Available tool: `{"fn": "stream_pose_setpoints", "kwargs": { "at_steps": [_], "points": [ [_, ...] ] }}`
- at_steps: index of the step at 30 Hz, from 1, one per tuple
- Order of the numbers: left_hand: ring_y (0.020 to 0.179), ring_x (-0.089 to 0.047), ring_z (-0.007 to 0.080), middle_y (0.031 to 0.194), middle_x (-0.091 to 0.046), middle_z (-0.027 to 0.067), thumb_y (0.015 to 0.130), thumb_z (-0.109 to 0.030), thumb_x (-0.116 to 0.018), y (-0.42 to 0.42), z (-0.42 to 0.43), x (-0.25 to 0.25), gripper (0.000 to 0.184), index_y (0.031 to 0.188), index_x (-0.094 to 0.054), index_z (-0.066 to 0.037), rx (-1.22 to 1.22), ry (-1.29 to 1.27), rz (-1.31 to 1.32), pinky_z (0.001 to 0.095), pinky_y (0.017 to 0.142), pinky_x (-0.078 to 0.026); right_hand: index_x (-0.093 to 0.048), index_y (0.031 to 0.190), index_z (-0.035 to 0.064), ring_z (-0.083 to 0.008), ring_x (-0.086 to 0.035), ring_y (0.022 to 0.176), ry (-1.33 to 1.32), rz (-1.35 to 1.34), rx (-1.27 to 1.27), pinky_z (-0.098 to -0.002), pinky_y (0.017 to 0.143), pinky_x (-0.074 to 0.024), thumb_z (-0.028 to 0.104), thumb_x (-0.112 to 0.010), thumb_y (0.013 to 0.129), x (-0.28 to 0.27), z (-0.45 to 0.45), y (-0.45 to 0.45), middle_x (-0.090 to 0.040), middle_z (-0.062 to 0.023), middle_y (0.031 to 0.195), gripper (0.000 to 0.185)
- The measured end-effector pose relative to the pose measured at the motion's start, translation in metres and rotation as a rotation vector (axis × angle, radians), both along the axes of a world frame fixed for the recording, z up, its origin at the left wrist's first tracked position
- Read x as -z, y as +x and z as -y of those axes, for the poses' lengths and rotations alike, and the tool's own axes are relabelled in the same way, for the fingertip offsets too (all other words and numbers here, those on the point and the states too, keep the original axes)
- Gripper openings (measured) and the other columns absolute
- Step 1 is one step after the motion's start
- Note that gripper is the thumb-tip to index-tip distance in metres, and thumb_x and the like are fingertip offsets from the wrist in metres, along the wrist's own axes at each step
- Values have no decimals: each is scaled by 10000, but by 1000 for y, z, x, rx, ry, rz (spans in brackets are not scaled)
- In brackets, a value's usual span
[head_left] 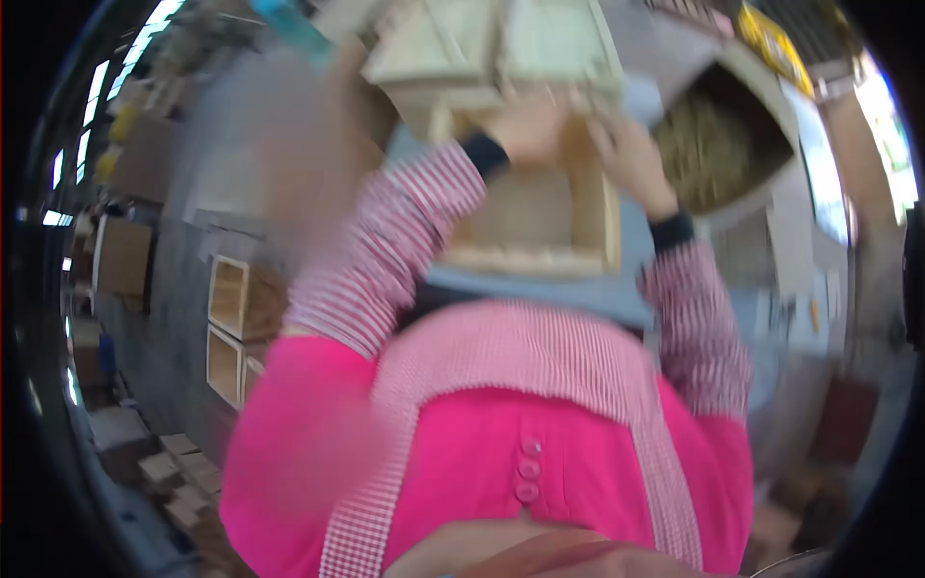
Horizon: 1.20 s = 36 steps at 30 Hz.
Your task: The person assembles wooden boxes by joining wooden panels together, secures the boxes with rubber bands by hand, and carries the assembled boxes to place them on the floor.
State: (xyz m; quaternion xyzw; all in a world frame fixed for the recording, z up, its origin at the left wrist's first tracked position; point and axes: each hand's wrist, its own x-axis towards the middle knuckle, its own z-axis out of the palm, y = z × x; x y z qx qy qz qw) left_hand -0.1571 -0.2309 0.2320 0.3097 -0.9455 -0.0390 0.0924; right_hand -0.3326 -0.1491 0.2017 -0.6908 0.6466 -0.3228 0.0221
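An open wooden box [597, 226] rests on the work surface in front of my body. Over its far side is my left hand [533, 127], palm down, its fingers smeared by motion. My right hand [633, 162] is at the far right corner of the box, its fingers bent toward the left hand. Blur hides whether either hand grips anything. Just beyond are two more pale wooden boxes or trays [434, 43], side by side.
At the right is a wide container [708, 144] full of small pale pieces. A yellow package [774, 46] lies farther back. Two small wooden boxes [227, 332] and stacked wood pieces [183, 477] are at the left. A teal object [292, 29] is at the top left.
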Motion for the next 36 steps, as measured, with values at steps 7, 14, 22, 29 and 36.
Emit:
{"fn": "stream_pose_setpoints", "kwargs": {
  "at_steps": [7, 14, 22, 29, 36],
  "points": [
    [1320, -360, 422, 1406, -413, 240, 919, -332, -511, 5, -27, -31, 573, 1347, -418, 37, 179, -93, -131, 536, 1075, -294, -469, 1339, -21, -232, -591, 1033, -28, 866, -152, -315, 897, -452, 201, -489, 945, 18, -102, 16, -610, -143, 1160, 453],
    [1383, -266, 414, 1454, -372, 203, 908, -431, -518, -43, -75, -30, 594, 1368, -435, -65, 385, 21, -47, 626, 1080, -216, -455, 1345, -58, -184, -538, 1088, 12, 1007, -80, -298, 926, -427, 90, -507, 923, 21, -162, 62, -532, -121, 1264, 451],
    [1245, -491, 266, 1202, -638, 76, 928, -484, -451, -58, -78, 17, 446, 1006, -715, -133, 482, -87, 12, 569, 978, -358, -496, 1321, -72, -180, -507, 1123, -47, 1164, 96, -281, 946, -400, 67, -543, 891, 43, -168, 69, -529, -121, 1275, 454],
    [1151, -507, 339, 1163, -610, 128, 782, -536, -638, 23, -55, -20, 578, 1107, -629, -58, -119, -294, -241, 604, 848, -436, -499, 1318, -11, -202, -566, 1064, 241, 1435, 200, -303, 949, -418, 192, -518, 937, 26, -155, 41, -563, -83, 1244, 432],
    [686, -644, 336, 730, -632, 221, 742, -273, -659, 151, -76, 23, 376, 867, -621, 79, -628, 649, -426, 414, 648, -508, -458, 1307, -84, -187, -554, 1038, 456, 717, -143, -299, 921, -423, 125, -536, 917, -7, -99, 30, -574, -143, 1198, 450]
  ]
}}
